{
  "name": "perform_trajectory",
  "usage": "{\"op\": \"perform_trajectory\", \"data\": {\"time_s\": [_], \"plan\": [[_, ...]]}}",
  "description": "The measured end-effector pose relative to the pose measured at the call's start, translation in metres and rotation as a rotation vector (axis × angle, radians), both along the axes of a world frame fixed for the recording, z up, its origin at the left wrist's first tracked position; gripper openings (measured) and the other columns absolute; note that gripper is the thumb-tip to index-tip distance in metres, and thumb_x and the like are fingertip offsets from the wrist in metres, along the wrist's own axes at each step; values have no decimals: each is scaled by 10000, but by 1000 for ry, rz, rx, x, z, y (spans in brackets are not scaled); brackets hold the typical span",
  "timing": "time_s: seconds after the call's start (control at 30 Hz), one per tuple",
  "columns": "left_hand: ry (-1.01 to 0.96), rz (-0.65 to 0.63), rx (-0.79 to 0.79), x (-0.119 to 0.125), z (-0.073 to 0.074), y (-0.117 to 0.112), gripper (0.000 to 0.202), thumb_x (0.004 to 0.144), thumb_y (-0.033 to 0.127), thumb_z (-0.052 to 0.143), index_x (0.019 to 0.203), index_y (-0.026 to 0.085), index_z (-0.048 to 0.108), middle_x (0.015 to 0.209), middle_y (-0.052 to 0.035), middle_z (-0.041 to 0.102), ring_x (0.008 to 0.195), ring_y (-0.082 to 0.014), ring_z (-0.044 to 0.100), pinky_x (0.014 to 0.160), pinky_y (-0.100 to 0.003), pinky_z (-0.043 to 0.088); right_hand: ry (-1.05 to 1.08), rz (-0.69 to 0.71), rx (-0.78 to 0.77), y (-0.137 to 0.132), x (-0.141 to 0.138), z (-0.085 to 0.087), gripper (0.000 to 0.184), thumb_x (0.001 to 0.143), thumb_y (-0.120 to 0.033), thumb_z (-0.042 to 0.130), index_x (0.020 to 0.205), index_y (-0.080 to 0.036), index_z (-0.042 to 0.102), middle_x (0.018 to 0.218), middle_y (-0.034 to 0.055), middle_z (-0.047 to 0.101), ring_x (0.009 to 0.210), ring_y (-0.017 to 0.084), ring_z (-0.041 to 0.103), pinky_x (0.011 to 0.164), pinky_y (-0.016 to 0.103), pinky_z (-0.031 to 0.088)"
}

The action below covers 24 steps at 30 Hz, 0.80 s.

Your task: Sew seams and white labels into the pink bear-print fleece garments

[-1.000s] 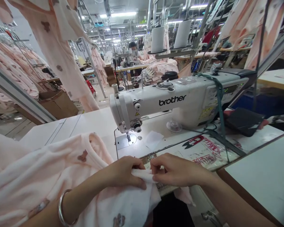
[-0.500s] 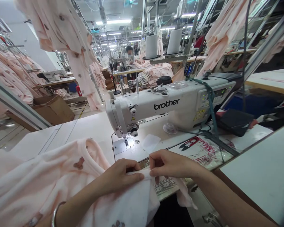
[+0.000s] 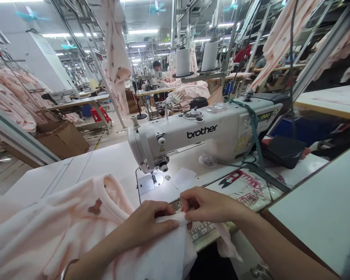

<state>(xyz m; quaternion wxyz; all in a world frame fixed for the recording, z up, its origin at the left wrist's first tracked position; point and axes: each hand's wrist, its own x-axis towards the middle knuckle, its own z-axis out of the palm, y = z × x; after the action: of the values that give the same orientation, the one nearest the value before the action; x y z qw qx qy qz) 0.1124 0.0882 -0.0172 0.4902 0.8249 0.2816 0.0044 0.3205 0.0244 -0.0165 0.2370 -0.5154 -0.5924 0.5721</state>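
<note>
A pale pink fleece garment (image 3: 61, 229) with small brown prints lies over the near left of the sewing table (image 3: 105, 159). My left hand (image 3: 147, 223) pinches its white edge, fingers closed on the cloth. My right hand (image 3: 210, 204) grips the same edge just to the right, above a printed ruler (image 3: 202, 231) at the table's front. A white Brother sewing machine (image 3: 204, 132) stands behind my hands, its needle (image 3: 153, 178) over a bare plate. A small white fabric patch (image 3: 183, 178) lies beside the needle.
Two thread cones (image 3: 192, 60) stand behind the machine. A black pad (image 3: 284, 151) lies at the right. Pink garments (image 3: 116, 54) hang overhead and at the left. A cardboard box (image 3: 61, 138) sits on the floor at left. Another person (image 3: 156, 67) works far back.
Both hands have slid a little up and away along the garment edge, still pinching it. The view has tilted slightly, so the machine sits lower left.
</note>
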Motion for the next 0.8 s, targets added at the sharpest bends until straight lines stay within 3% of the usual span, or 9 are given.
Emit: {"op": "perform_trajectory", "data": {"time_s": [0.27, 0.33, 0.47, 0.57, 0.67, 0.8], "plan": [[-39, 106, 53, 2, -1, -10, 198, 795, 329, 567, 813, 154, 659, 759, 5, 631, 733, -137, 533, 669, -216, 386, 16, -33, 13, -8, -2, 6, 69, 669, -121, 531, 675, -175, 489, 638, -44, 555, 591, 106, 579, 515, 185, 380], [-45, 153, 52, 2, -2, -12, 167, 776, 294, 571, 782, 149, 655, 740, 5, 632, 717, -135, 536, 661, -214, 390, -14, -44, 33, -11, -1, 10, 74, 688, -141, 554, 739, -182, 519, 696, -38, 564, 640, 114, 573, 548, 199, 393], [-79, 204, 30, 1, -4, -14, 134, 751, 255, 583, 770, 148, 661, 728, 9, 641, 703, -134, 547, 643, -210, 395, -201, -61, 91, -16, -4, 16, 319, 684, -274, 702, 983, -244, 596, 930, -16, 611, 846, 157, 558, 667, 232, 387], [-84, 228, 38, -2, -4, -12, 127, 744, 251, 602, 771, 149, 674, 731, 6, 654, 704, -136, 559, 647, -213, 403, -291, -89, 82, -16, -11, 15, 149, 738, -313, 660, 859, -230, 631, 803, -21, 622, 768, 148, 574, 630, 231, 377], [-107, 214, 32, -8, -6, -8, 141, 768, 264, 600, 797, 154, 684, 764, 2, 672, 735, -141, 579, 681, -217, 417, -166, -111, 3, -13, -19, 10, 68, 766, -254, 601, 767, -187, 606, 624, -30, 587, 626, 130, 587, 567, 217, 391], [-119, 200, -75, -16, -10, 3, 189, 810, 309, 571, 824, 151, 675, 792, -4, 673, 771, -144, 578, 691, -215, 415, -17, -103, -43, 0, -26, -4, 95, 790, -255, 567, 778, -162, 586, 677, -14, 612, 566, 105, 573, 532, 205, 397]]}}
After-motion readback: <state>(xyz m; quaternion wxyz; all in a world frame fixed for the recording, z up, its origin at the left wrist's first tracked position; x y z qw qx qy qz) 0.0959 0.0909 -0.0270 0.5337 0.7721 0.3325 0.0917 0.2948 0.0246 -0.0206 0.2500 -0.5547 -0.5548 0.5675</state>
